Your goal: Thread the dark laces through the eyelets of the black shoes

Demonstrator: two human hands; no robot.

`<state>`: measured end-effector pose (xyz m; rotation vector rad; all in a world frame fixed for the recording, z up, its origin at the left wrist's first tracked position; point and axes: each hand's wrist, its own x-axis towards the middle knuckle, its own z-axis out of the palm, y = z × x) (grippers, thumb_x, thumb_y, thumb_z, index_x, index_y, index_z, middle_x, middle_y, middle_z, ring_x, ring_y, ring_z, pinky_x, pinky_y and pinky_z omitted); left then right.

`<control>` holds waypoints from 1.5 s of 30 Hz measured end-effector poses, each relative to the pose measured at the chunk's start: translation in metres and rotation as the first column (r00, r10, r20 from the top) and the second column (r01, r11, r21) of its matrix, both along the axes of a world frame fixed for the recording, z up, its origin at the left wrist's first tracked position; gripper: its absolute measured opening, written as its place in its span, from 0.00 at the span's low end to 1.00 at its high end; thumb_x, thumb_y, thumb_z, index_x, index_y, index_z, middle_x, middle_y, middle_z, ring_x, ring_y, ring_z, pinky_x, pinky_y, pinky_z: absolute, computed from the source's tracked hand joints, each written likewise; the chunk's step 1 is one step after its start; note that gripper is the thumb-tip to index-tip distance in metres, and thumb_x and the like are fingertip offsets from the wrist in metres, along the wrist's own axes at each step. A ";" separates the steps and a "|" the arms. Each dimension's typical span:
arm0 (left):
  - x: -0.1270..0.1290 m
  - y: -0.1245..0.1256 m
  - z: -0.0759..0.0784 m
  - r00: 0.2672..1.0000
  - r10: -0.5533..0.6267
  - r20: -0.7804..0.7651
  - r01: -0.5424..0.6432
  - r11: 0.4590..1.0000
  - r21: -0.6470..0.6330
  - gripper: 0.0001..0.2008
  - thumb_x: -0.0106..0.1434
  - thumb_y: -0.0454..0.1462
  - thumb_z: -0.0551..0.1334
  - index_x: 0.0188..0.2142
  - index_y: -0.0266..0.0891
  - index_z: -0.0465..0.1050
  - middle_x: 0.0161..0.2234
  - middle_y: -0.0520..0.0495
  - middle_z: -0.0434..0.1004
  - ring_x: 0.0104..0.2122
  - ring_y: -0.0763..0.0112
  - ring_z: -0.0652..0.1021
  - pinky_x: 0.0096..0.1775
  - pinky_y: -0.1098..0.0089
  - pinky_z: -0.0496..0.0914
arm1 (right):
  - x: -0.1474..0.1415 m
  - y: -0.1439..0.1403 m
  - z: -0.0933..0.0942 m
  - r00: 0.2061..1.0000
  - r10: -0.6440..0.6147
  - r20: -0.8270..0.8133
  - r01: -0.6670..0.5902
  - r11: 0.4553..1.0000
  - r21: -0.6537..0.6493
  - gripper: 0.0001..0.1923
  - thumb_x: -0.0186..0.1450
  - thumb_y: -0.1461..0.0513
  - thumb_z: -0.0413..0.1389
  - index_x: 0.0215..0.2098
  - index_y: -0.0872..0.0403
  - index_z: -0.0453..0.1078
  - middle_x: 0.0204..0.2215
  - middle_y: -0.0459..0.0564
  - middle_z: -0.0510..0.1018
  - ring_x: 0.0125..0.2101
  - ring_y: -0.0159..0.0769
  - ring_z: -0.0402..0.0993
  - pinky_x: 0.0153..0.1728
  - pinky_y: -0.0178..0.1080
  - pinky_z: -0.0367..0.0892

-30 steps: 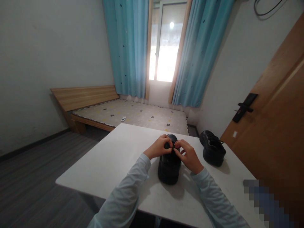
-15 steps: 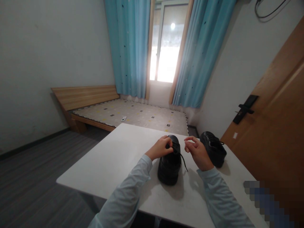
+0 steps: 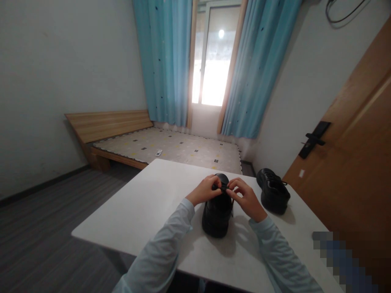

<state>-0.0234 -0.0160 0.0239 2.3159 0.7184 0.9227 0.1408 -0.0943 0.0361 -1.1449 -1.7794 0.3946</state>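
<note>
A black lace-up shoe (image 3: pixel 216 217) stands on the white table, its heel toward me and its toe pointing to the window. My left hand (image 3: pixel 206 190) is at the left of its lacing, thumb and fingers pinched on the black shoelace (image 3: pixel 224 187). From the right, my right hand (image 3: pixel 247 198) reaches the same lacing, its thumb and fingertips closed on the lace close to the left fingertips. The exact crossing of the lace is hidden by the fingers. The matching black shoe (image 3: pixel 275 193) rests to the right of my right hand.
The white table (image 3: pixel 131 215) ends at a front edge near me. Beyond it lies a bed (image 3: pixel 183 148) with a small white remote (image 3: pixel 159 153) on it. A wooden door (image 3: pixel 345 162) closes off the right side; a blurred patch covers the lower right corner.
My right hand has moved left from beside the shoe onto the lacing and pinched the lace. My left hand has stayed at the lace.
</note>
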 end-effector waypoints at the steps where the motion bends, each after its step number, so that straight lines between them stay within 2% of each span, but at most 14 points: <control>1: 0.000 0.000 0.000 1.000 0.001 -0.004 -0.001 1.000 0.003 0.03 0.51 0.31 0.58 0.27 0.37 0.65 0.30 0.52 0.66 0.32 0.71 0.68 0.37 0.71 0.63 | 0.002 0.000 0.001 0.998 0.012 -0.063 -0.014 0.999 -0.031 0.08 0.60 0.59 0.54 0.25 0.54 0.65 0.32 0.49 0.71 0.34 0.34 0.68 0.29 0.35 0.65; 6: -0.001 -0.002 0.003 1.000 -0.002 -0.008 0.002 1.000 -0.002 0.04 0.50 0.30 0.57 0.27 0.38 0.63 0.29 0.52 0.65 0.32 0.71 0.67 0.36 0.71 0.63 | 0.011 -0.001 0.006 0.943 0.068 -0.325 -0.128 0.977 -0.170 0.17 0.61 0.53 0.53 0.20 0.54 0.65 0.26 0.48 0.72 0.31 0.34 0.69 0.36 0.39 0.67; 8: -0.001 -0.003 0.005 1.000 -0.017 -0.004 0.016 1.000 -0.011 0.04 0.50 0.30 0.57 0.27 0.38 0.63 0.28 0.52 0.65 0.32 0.71 0.67 0.36 0.71 0.62 | 0.013 -0.004 0.010 0.907 0.097 -0.409 -0.197 0.958 -0.210 0.24 0.63 0.49 0.50 0.14 0.54 0.60 0.20 0.47 0.71 0.28 0.35 0.71 0.37 0.41 0.68; 10: -0.001 -0.004 0.007 0.999 -0.049 0.012 0.049 0.998 -0.026 0.04 0.49 0.29 0.56 0.27 0.38 0.63 0.29 0.52 0.66 0.33 0.70 0.67 0.38 0.70 0.62 | 0.015 -0.006 0.013 0.876 0.128 -0.464 -0.271 0.928 -0.256 0.29 0.64 0.46 0.45 0.10 0.52 0.51 0.13 0.46 0.67 0.22 0.34 0.71 0.34 0.42 0.69; 12: -0.001 -0.004 0.008 0.994 -0.102 0.037 0.103 0.994 -0.037 0.06 0.48 0.28 0.54 0.27 0.38 0.63 0.29 0.51 0.67 0.34 0.70 0.68 0.40 0.70 0.62 | 0.017 -0.007 0.014 0.870 0.125 -0.476 -0.300 0.902 -0.311 0.29 0.64 0.45 0.43 0.12 0.52 0.51 0.11 0.45 0.66 0.17 0.33 0.69 0.28 0.42 0.70; 16: -0.004 -0.003 0.009 0.979 -0.197 0.054 0.200 0.978 -0.053 0.08 0.47 0.27 0.52 0.26 0.37 0.65 0.30 0.51 0.66 0.35 0.70 0.68 0.43 0.69 0.62 | 0.017 -0.002 0.004 0.931 0.013 -0.364 -0.164 0.907 -0.387 0.20 0.60 0.48 0.52 0.22 0.54 0.62 0.15 0.42 0.68 0.12 0.30 0.66 0.13 0.34 0.63; 21: -0.008 -0.002 0.010 0.979 -0.195 0.051 0.199 0.974 -0.104 0.10 0.51 0.28 0.50 0.19 0.35 0.66 0.28 0.49 0.66 0.36 0.70 0.69 0.44 0.69 0.63 | 0.012 0.006 -0.010 0.981 -0.064 -0.183 0.001 0.945 -0.327 0.15 0.57 0.52 0.56 0.29 0.56 0.67 0.21 0.42 0.69 0.14 0.26 0.64 0.14 0.31 0.62; 24: -0.008 0.000 0.009 0.991 -0.119 0.065 0.126 0.984 -0.123 0.12 0.56 0.31 0.50 0.20 0.35 0.68 0.28 0.49 0.66 0.34 0.71 0.69 0.43 0.70 0.64 | 0.011 0.008 -0.014 0.987 -0.092 -0.128 0.051 0.955 -0.292 0.14 0.57 0.52 0.56 0.28 0.56 0.69 0.23 0.46 0.71 0.18 0.28 0.66 0.15 0.32 0.64; 28: -0.005 0.005 0.004 0.993 0.090 0.082 -0.075 0.983 -0.169 0.08 0.58 0.36 0.55 0.29 0.36 0.71 0.30 0.50 0.69 0.33 0.72 0.71 0.40 0.70 0.68 | 0.010 0.010 -0.016 0.983 -0.144 -0.117 0.109 0.958 -0.265 0.14 0.56 0.52 0.57 0.27 0.56 0.70 0.25 0.48 0.72 0.20 0.30 0.66 0.16 0.33 0.66; 31: -0.006 0.007 0.000 0.989 0.136 0.055 -0.126 0.980 -0.157 0.08 0.57 0.35 0.58 0.36 0.37 0.72 0.36 0.47 0.72 0.36 0.71 0.73 0.43 0.68 0.69 | 0.009 0.010 -0.015 0.975 -0.157 -0.155 0.109 0.954 -0.280 0.15 0.55 0.51 0.58 0.27 0.56 0.70 0.23 0.47 0.72 0.20 0.30 0.66 0.16 0.33 0.66; 34: -0.009 0.008 -0.001 0.997 0.074 0.027 -0.071 0.993 -0.090 0.14 0.57 0.39 0.61 0.44 0.40 0.72 0.44 0.44 0.70 0.45 0.65 0.71 0.49 0.64 0.66 | 0.008 0.011 -0.016 0.969 -0.152 -0.194 0.090 0.951 -0.295 0.16 0.54 0.51 0.59 0.27 0.56 0.70 0.21 0.46 0.71 0.20 0.30 0.65 0.17 0.33 0.66; 38: -0.012 0.008 -0.002 0.992 -0.128 -0.020 0.127 0.991 -0.051 0.32 0.51 0.46 0.67 0.54 0.43 0.65 0.57 0.41 0.61 0.59 0.58 0.61 0.58 0.60 0.57 | 0.007 0.012 -0.018 0.960 -0.150 -0.236 0.066 0.942 -0.330 0.16 0.52 0.52 0.60 0.27 0.56 0.68 0.20 0.45 0.70 0.20 0.30 0.66 0.17 0.33 0.64; 42: -0.012 0.010 -0.006 0.975 -0.202 -0.095 0.192 0.975 -0.110 0.41 0.47 0.47 0.68 0.59 0.42 0.58 0.63 0.38 0.50 0.62 0.56 0.54 0.60 0.58 0.53 | 0.005 0.014 -0.019 0.962 -0.159 -0.220 0.076 0.936 -0.342 0.15 0.53 0.52 0.60 0.27 0.56 0.67 0.18 0.43 0.69 0.19 0.29 0.65 0.17 0.32 0.62; 45: -0.011 0.011 -0.008 0.970 -0.201 -0.138 0.182 0.973 -0.140 0.43 0.46 0.48 0.68 0.60 0.40 0.57 0.63 0.36 0.48 0.62 0.55 0.54 0.60 0.59 0.52 | 0.004 0.016 -0.019 0.969 -0.161 -0.186 0.090 0.935 -0.342 0.15 0.53 0.52 0.59 0.27 0.56 0.67 0.18 0.43 0.68 0.18 0.29 0.64 0.17 0.32 0.61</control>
